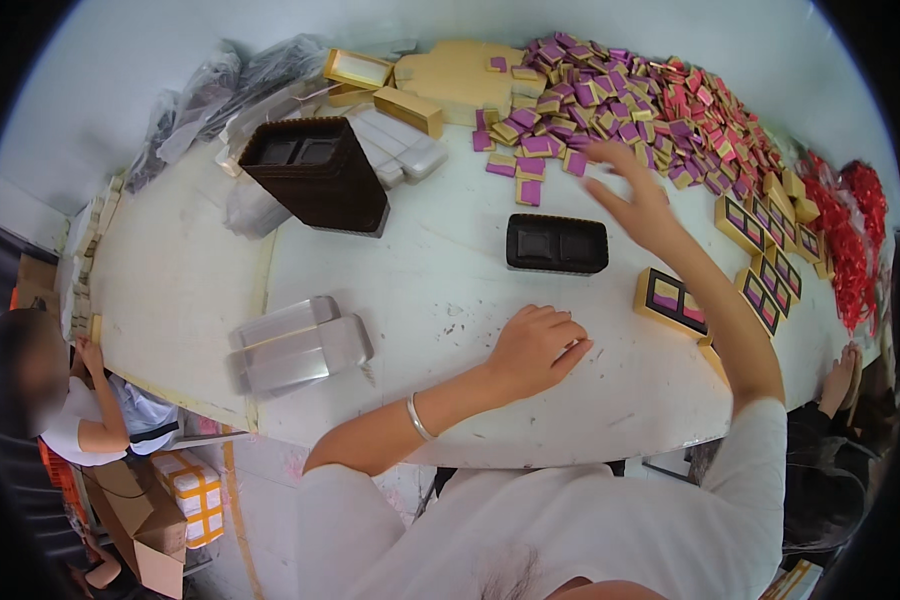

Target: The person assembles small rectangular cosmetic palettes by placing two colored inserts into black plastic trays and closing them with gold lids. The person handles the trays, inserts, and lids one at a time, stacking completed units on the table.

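My right hand point(632, 198) reaches forward with thumb and fingers apart, at the near edge of a heap of small purple-and-gold wrapped pieces point(580, 95). A single piece point(575, 162) lies close to its fingertips. Loosely curled, my left hand point(538, 350) rests low over the table with nothing visible in it. Between the hands and the heap sits a dark two-compartment plastic tray point(557, 245), with no pieces in it. To the right of that tray is a gold box point(670, 302) with a dark insert and purple pieces in its windows, partly behind my right forearm.
A tall stack of dark trays point(315, 175) stands left of centre. Clear plastic box sleeves point(300, 345) lie at front left. More filled gold boxes point(755, 225) and red shredded filler point(855, 240) are on the right. A person point(70, 400) sits at the left edge; another person's hand point(840, 380) shows at right.
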The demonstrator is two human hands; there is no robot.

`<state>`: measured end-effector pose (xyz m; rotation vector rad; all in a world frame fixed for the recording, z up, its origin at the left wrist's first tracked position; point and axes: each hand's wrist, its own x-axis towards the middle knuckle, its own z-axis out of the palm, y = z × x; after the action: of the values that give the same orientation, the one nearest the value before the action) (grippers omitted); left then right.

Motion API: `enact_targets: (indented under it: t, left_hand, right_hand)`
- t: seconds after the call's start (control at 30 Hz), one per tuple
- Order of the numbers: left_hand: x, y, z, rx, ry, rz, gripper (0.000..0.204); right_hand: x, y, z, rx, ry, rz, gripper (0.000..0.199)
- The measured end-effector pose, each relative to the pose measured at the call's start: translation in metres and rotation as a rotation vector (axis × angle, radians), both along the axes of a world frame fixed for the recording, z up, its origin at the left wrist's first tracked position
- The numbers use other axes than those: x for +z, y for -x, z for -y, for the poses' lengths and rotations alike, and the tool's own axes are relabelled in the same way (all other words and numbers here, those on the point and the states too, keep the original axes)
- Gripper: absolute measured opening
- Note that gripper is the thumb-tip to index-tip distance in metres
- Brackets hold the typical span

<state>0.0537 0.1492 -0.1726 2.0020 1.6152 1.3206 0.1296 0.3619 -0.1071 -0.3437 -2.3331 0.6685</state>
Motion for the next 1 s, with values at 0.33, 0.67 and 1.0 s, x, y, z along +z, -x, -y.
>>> enact_targets:
  t: [0.33, 0.67, 1.0]
  left_hand:
    - [-0.012, 0.006, -0.004, -0.058, -0.219, -0.053, 0.010]
    - [0.041, 0.014, 0.027, 0.162, -0.822, -0.353, 0.038]
    - [0.014, 0.043, 0.076, 0.012, 0.286, -0.094, 0.069]
  right_hand:
    - [-0.039, 0.252, -0.024, -0.220, 0.030, 0.160, 0.035]
    - [0.040, -0.008, 0.021, 0.068, 0.648, 0.307, 0.031]
    - [-0.004, -0.058, 0.082, -0.065, -0.377, 0.301, 0.032]
